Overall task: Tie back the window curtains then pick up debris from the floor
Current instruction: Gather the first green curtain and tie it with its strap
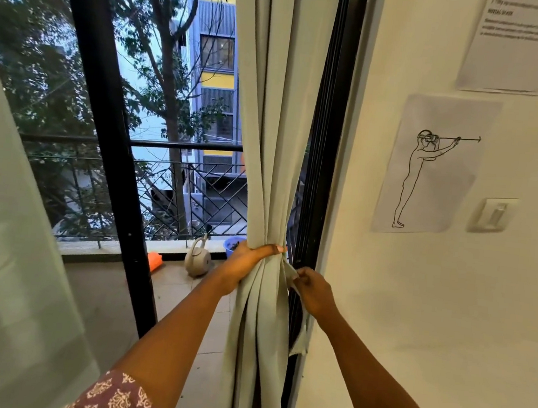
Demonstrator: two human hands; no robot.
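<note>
A pale green curtain (276, 121) hangs bunched against the right side of the black window frame (325, 143). My left hand (248, 260) grips the gathered folds at waist height, thumb across the front. Just to the right, my right hand (310, 289) pinches a strip of the same pale fabric, the tie-back (291, 272), which comes out from behind the bunch. The strip's loose end (300, 343) hangs down beside the frame. No floor debris shows in view.
A second pale curtain (8, 243) fills the left edge. Beyond the glass, the balcony holds a grey watering can (198, 258), a blue tub (233, 248) and an orange object (154, 261). The right wall carries paper sheets (431, 164) and a switch (494, 214).
</note>
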